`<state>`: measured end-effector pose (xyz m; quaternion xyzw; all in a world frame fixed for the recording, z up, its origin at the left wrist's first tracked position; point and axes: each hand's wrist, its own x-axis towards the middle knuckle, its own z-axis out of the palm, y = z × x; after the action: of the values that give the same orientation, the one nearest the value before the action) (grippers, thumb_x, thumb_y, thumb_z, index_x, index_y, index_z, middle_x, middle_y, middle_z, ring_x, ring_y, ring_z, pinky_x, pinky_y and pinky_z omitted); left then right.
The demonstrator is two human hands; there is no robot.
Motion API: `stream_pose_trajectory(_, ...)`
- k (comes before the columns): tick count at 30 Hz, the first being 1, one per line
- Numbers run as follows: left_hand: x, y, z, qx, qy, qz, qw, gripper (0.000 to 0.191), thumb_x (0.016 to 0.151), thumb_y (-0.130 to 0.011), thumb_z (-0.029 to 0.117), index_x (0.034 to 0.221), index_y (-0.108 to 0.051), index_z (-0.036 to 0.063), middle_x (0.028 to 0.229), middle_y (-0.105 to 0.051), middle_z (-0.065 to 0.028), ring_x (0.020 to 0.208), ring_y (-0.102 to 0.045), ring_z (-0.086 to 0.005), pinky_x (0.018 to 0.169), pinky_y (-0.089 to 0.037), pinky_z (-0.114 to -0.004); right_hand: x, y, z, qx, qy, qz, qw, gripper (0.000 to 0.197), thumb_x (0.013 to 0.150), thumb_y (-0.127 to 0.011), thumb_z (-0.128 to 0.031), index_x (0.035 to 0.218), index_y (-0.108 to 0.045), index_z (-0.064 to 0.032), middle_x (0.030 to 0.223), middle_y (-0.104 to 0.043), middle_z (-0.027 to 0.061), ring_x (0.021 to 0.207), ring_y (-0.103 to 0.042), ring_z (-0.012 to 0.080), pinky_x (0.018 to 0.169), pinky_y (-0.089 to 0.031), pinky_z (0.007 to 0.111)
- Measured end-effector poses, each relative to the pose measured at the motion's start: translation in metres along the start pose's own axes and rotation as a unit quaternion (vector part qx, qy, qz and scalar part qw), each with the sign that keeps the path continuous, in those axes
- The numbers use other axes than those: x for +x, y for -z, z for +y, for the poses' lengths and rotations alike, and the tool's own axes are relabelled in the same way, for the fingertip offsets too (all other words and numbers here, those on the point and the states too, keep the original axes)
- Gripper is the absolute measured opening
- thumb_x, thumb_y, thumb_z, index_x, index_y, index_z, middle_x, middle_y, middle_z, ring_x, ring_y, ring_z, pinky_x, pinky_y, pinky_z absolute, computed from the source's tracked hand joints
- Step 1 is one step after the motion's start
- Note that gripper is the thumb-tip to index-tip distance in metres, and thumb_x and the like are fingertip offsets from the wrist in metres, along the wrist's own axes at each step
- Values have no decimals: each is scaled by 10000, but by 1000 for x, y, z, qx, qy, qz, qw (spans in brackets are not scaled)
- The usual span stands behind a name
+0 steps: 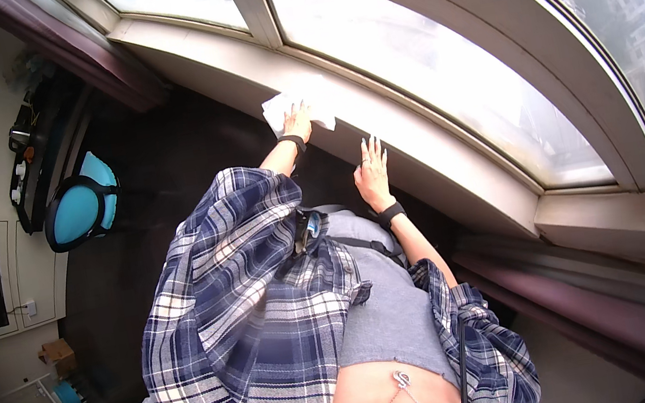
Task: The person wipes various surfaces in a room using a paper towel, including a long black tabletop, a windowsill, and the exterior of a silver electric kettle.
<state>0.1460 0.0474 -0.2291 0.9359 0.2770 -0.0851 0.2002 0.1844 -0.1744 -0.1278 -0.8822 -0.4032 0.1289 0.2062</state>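
A white cloth or paper wipe point(276, 109) lies over the inner edge of the white window sill point(449, 162). My left hand point(298, 122) presses down on this wipe, fingers spread across it, with part of it showing on either side. To the right, my right hand point(373, 173) holds nothing; its extended fingertips rest at or just by the sill's edge. Each wrist carries a dark band. Beyond the sill stands a bright window pane point(399, 44) in a pale frame.
Purple curtains hang at the left point(85, 62) and right point(560, 303) ends of the sill. A turquoise chair point(77, 209) stands on the dark floor at left, near a dark shelf with small items point(29, 165). A cardboard box point(58, 357) sits farther off.
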Motion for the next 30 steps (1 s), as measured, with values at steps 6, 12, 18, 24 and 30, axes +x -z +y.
stream_pose_trajectory(6,1,27,92,46,-146,-57,987,493,745,-436,108,1233,-372,116,1343,-231,-111,1249,-176,-296,958,-191,-541,-9,28,-34,97,-1,112,989,701,618,-455,45,1265,-185,57,1344,-53,252,1246,-86,392,998,-148,466)
stream_pose_trajectory(12,-16,-28,166,111,-453,68,882,475,808,-385,249,1260,-323,116,1290,-340,-80,1225,-257,-204,957,-233,-502,5,37,-8,52,-48,160,985,732,636,-473,14,1276,-123,73,1340,-53,265,1244,-88,392,1020,-94,427)
stream_pose_trajectory(18,-23,-5,150,60,-464,-11,884,533,693,-543,193,1205,-408,136,1277,-369,23,1220,-277,-161,967,-230,-492,-25,19,47,-2,-99,18,995,798,639,-584,-150,1251,-141,105,1286,-173,304,1223,-150,393,1018,-127,420)
stream_pose_trajectory(24,-13,16,155,51,-449,-52,890,438,726,-475,88,1158,-443,153,1290,-352,10,1222,-272,-180,961,-237,-498,-6,24,38,-3,-125,6,992,791,641,-606,-197,1228,-187,126,1276,-180,325,1210,-187,402,1004,-179,405)
stream_pose_trajectory(30,-17,13,148,81,-457,-67,883,435,747,-457,113,1179,-431,155,1297,-334,26,1230,-257,-178,943,-265,-506,-9,0,44,-21,-75,65,995,646,623,-530,-25,1176,-251,157,1277,-198,292,1217,-137,424,1015,-146,437)
